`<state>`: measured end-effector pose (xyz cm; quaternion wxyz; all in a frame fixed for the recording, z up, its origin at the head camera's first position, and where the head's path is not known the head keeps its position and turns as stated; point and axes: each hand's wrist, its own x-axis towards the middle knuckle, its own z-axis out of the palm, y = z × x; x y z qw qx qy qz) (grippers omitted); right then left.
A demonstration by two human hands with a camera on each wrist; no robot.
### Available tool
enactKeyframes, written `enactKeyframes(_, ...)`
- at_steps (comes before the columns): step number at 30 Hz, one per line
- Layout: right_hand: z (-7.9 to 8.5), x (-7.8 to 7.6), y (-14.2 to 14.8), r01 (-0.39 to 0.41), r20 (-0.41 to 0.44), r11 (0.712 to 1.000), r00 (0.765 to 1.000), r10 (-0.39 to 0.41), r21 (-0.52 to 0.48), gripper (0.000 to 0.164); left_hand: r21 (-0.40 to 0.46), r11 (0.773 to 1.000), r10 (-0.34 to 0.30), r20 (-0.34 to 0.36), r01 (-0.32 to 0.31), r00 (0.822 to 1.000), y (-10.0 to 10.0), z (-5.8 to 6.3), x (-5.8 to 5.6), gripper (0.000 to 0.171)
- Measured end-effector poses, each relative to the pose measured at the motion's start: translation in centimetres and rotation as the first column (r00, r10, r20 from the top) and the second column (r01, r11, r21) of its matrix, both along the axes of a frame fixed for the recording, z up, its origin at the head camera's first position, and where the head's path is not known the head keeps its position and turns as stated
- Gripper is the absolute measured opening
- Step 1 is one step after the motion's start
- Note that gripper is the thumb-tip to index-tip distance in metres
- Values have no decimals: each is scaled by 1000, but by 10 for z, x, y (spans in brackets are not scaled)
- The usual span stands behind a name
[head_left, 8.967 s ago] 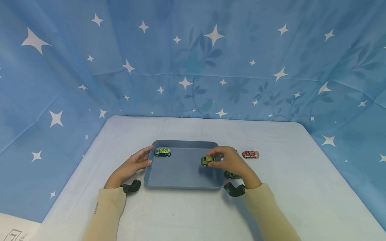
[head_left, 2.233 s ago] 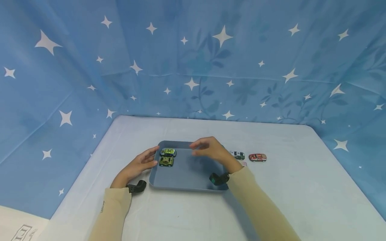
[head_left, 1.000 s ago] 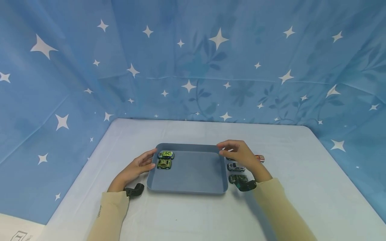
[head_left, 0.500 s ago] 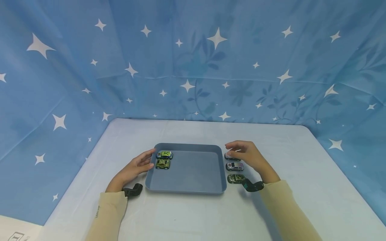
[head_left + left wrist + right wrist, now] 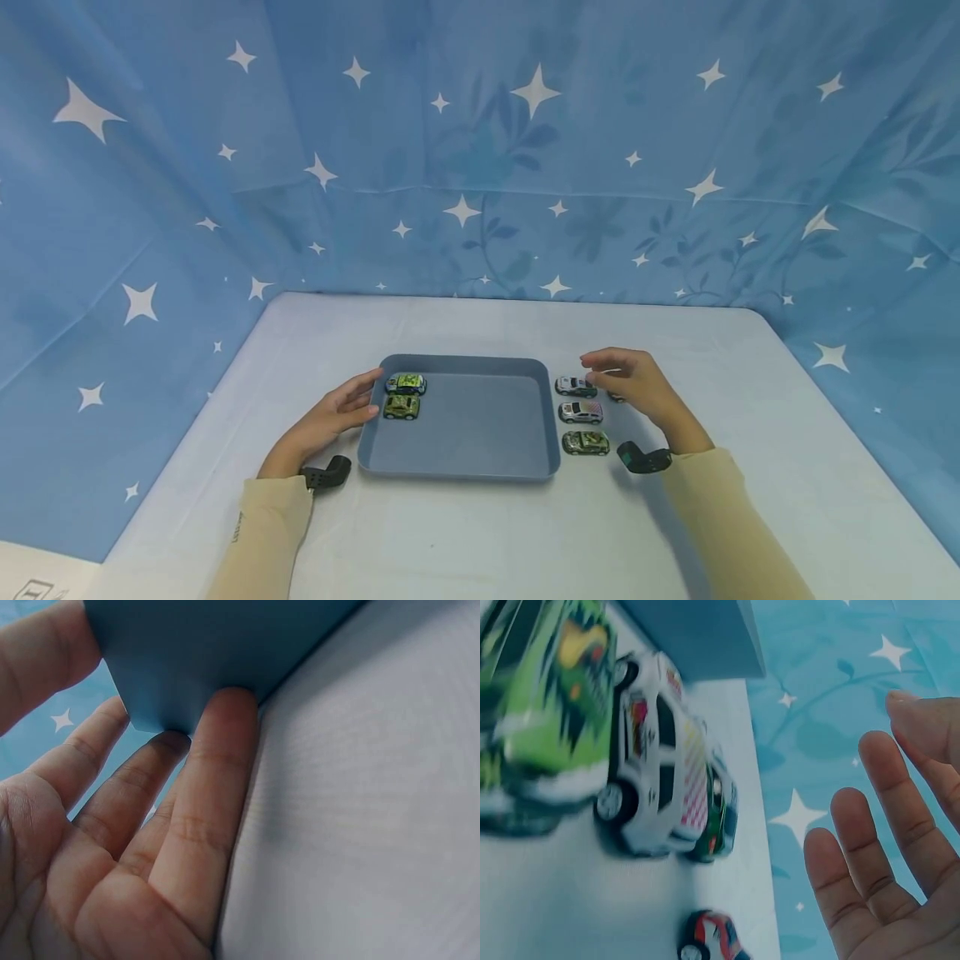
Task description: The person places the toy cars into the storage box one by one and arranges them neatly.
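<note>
My left hand [image 5: 330,417] rests at the left side of the blue-grey tray [image 5: 459,477], its extended fingers touching the outer wall in the left wrist view. Inside the tray, a yellow-green and blue toy car [image 5: 406,383] sits just behind an olive-green toy car [image 5: 402,407]. My right hand [image 5: 637,385] hovers right of the tray, fingers spread and holding nothing in the right wrist view. Near it stand a white-and-green toy car [image 5: 576,386], a silver-white toy car [image 5: 581,412] and a green camouflage toy car [image 5: 586,442]. A red toy car [image 5: 714,936] is mostly hidden by that hand in the head view.
A white cloth-covered table [image 5: 480,533] carries everything. Behind it hangs a blue star-patterned curtain [image 5: 480,167]. Part of a printed pale item [image 5: 45,571] shows at the lower left.
The olive-green toy car, earlier held in my right hand, now sits in the tray. My right hand has since moved rightward over the row of cars. My left hand stays at the tray.
</note>
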<state>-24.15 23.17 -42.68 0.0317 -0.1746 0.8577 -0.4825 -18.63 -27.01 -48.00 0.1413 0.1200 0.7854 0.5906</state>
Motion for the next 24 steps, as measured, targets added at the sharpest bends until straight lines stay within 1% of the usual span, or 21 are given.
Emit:
enactKeyframes(5,-6,-1,8,15,-1,1000,1000,-15,-3,35,4,1000,-3,-7,3,1000,0,0,1,78)
enactKeyframes(9,-9,-2,14,41,15,999,999,-41,1,35,-6,1000,0,-6,0,1000,0,0,1,76)
enactKeyframes(13,-11,-3,22,59,17,998,998,-59,33,35,-14,1000,5,-5,-5,1000,-1,-2,0,75)
enactKeyframes(19,-15,-6,33,59,14,995,998,-61,79,35,-7,1000,-2,-5,2,1000,0,0,1,76)
enactKeyframes(24,-19,-8,41,70,20,993,997,-72,91,36,-1,1000,-5,-11,5,1000,0,0,1,78)
